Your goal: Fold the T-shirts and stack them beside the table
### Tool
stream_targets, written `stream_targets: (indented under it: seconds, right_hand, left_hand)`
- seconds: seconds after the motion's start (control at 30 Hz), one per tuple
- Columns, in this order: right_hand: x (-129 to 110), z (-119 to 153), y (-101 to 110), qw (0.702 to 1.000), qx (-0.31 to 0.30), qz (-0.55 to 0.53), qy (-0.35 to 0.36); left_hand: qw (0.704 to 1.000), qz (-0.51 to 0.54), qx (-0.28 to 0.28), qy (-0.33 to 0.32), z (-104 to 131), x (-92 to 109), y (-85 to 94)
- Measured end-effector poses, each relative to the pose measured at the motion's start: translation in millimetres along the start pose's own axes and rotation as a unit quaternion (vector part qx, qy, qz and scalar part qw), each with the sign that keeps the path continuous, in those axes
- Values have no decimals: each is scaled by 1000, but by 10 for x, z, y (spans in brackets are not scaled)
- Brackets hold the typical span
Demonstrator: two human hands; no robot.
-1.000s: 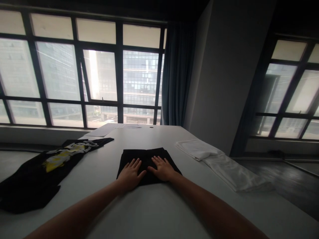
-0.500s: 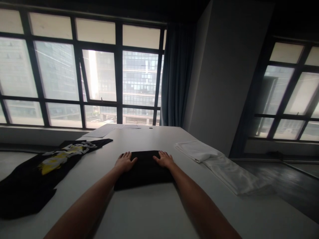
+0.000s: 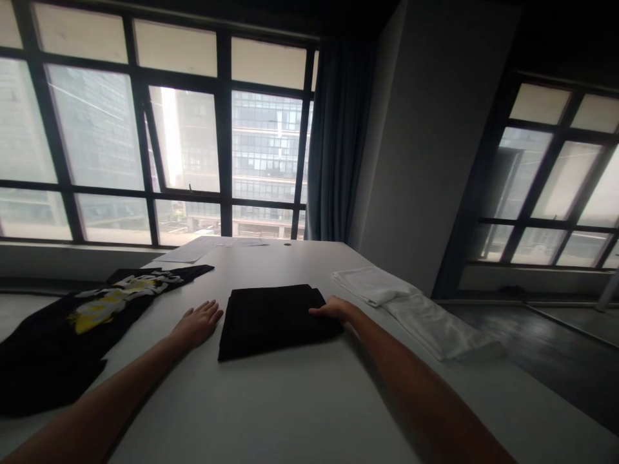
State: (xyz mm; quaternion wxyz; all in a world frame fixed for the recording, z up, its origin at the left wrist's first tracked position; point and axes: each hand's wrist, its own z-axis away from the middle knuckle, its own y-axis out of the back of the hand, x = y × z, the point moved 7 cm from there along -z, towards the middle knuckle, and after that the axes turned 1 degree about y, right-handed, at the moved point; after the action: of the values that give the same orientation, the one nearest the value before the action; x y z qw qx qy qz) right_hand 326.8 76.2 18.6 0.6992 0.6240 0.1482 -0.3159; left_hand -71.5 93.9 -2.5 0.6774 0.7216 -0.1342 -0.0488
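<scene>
The folded black cloth [image 3: 275, 322] is lying just below the centre of the frame, flat on the white worktop [image 3: 271, 406], its layers stacking squarely enough to suggest that the flat surface is helping them to lie smooth; the right hand [image 3: 334, 310] is meeting its right edge, the thumb pointing inward across the top; the other fingers are hiding at or under that edge, so this grip is seemingly closing on the layers there, probably because pinching from above and below is keeping them together, though how firmly I cannot tell.

The left hand [image 3: 199, 323] is spreading flat, palm down, left of the cloth and apart from it; its grip is opening fully and holding nothing; whether the palm is pressing on the worktop or hovering just above it, I cannot tell.

A black printed garment [image 3: 116, 303] is sprawling at the lower left, a white cloth [image 3: 420, 319] is lying at the centre right, and papers [image 3: 186, 251] are resting toward the worktop's far left corner; these are flanking the middle, leaving both hands room.
</scene>
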Motion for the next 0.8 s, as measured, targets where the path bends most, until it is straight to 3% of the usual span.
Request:
stream_targets:
  seconds: [0.13,0.23,0.33,0.47,0.63,0.8]
  right_hand:
    - [-71,-42,-51,998,-49,-36,-7]
    - [-102,-124,107,998,18,52,16]
    - [-37,-194,364,984,112,137,5]
    - [23,-251,702,962,192,193,-3]
    - [-210,-320,1228,921,264,280,57]
    - [-304,-448,2071,902,308,294,71]
  left_hand:
    - [1000,-8,19,-5,-16,-18,-21]
    - [1000,-5,30,7,-39,-42,-36]
    - [1000,-5,27,15,-45,-58,-52]
    - [999,-8,38,11,-46,-54,-47]
    - [998,3,62,17,-77,-76,-56]
    - [998,-3,62,28,-137,-133,-112]
